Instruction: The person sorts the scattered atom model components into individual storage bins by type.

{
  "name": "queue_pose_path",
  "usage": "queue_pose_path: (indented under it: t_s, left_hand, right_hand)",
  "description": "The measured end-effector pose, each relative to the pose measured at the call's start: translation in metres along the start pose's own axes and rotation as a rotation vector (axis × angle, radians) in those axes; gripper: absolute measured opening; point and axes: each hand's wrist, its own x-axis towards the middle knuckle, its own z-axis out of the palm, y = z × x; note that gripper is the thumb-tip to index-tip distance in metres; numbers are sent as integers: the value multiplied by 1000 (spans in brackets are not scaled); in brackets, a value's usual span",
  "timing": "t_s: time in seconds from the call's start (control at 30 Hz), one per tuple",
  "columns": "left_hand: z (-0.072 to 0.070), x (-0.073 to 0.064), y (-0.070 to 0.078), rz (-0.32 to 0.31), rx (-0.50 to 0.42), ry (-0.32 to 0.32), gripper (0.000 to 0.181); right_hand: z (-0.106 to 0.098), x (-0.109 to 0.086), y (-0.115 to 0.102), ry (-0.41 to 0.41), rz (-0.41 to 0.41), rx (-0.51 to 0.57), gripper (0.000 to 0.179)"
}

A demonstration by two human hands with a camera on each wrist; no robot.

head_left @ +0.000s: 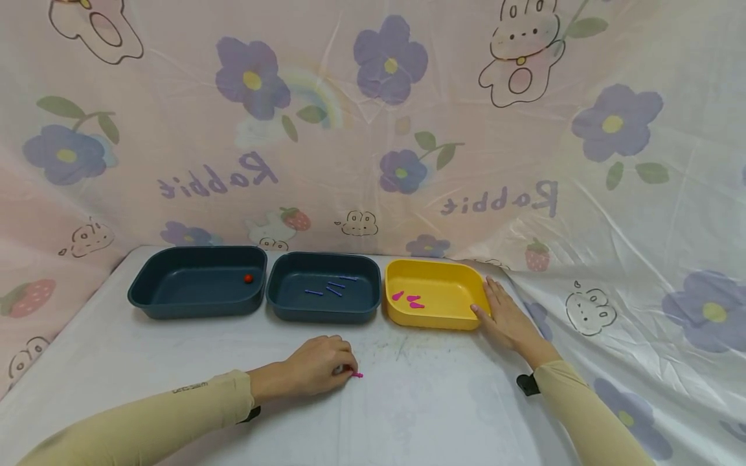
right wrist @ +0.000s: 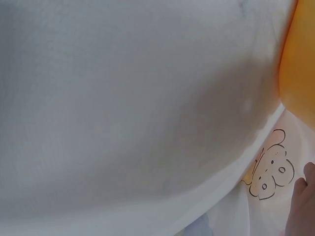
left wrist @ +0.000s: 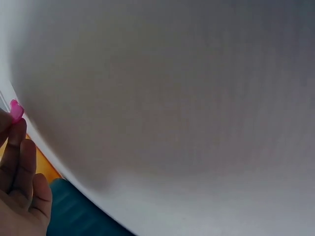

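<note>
My left hand [head_left: 317,366] is low over the white table in front of the middle bin, pinching a small pink piece [head_left: 358,375] between thumb and fingertips. In the left wrist view the pink piece [left wrist: 16,111] pokes out past the fingertips; the rest of it is hidden. My right hand [head_left: 506,316] lies with straight fingers against the right side of the yellow bin [head_left: 437,319]. Several pink pieces [head_left: 414,299] of a similar colour lie inside that bin, toward its left.
A dark blue bin [head_left: 324,316] holding several thin blue sticks [head_left: 334,291] stands left of the yellow one. Further left is a larger dark bin [head_left: 198,309] with a red ball [head_left: 248,278]. Behind them hangs a patterned cloth [head_left: 326,175].
</note>
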Motion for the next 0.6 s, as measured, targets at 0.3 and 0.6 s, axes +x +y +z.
queue_pose_path:
  t_s: [0.3,0.6]
  left_hand:
    - [1,3,-2,3,-17,22,6]
    - [-2,20,-5,-11,-55,87,7]
  right_hand:
    - [2,-1,3,8,0,0,86]
    - [7,1,7,24,-10,2,87]
